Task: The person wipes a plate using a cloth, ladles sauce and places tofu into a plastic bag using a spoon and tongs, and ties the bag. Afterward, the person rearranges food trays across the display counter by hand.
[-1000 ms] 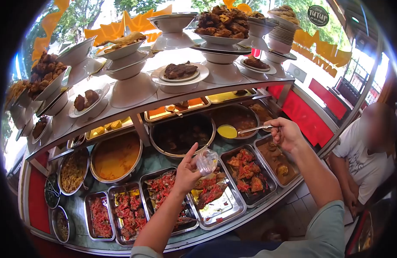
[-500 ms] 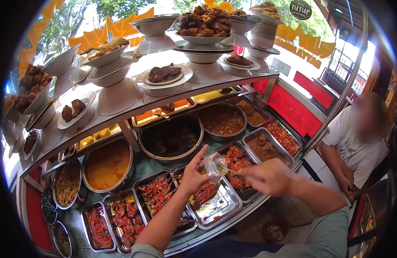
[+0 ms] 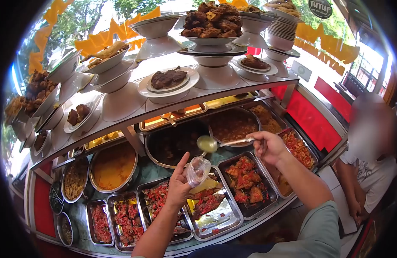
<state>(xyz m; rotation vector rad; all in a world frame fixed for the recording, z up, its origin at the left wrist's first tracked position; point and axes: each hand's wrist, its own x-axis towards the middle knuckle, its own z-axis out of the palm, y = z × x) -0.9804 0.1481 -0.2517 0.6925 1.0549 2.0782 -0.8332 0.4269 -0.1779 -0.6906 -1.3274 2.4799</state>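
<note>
My left hand is closed around a small clear plastic bag, its mouth facing up and thumb and fingers at its side. My right hand grips the metal handle of a ladle. Yellowish liquid shows in the ladle's bowl, just above and beyond the bag, over the rim of a pot of dark stew. Under the bag lies a metal tray with a few pieces topped with red chilli. To its right is a tray of red-sauced pieces.
A basin of orange curry and several chilli-topped trays stand to the left. Above runs a shelf stacked with bowls and plates of fried food. A person in a white shirt is at the right, beyond the counter's end.
The ladle has come away from the bag's mouth, and my right hand has moved up. My left hand with the bag sits slightly lower and further left. The view has shifted slightly.
</note>
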